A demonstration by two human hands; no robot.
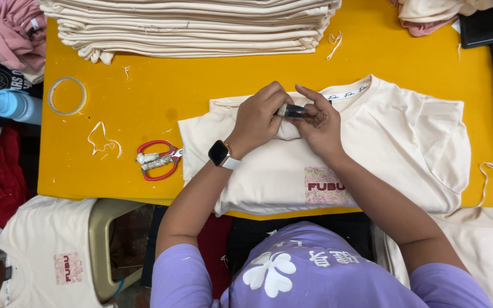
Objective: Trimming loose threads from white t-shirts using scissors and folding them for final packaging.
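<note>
A: Okay, quick pass. Cream T-shirt lies flat on the yellow counter, neck band away from the person, printed patch near the hem edge closest to them.

B: Hands?

A: Both meet just below the collar. Left hand, smartwatch on the wrist, pinches a small bunched fold of the shirt fabric, grip closed on it. Right hand is closed around a small dark tool, tip pointing at that fold. Can't tell exactly what the tool is, too small, maybe a thread clipper.

B: Step?

A: Looks like trimming or cleaning up a spot on the shirt front, mid-step. Loose thread scraps on the counter fit that.

B: Next move needs?

A: My guess: keep the fold taut with the left, bring the tool tip precisely to the stray bit without nicking the fabric.

B: Surroundings?

A: Red-handled scissors just left of the shirt, apart from it. Tape roll further left. Stack of folded cream shirts at the far edge. Blue bottle off the counter's left side.
</note>
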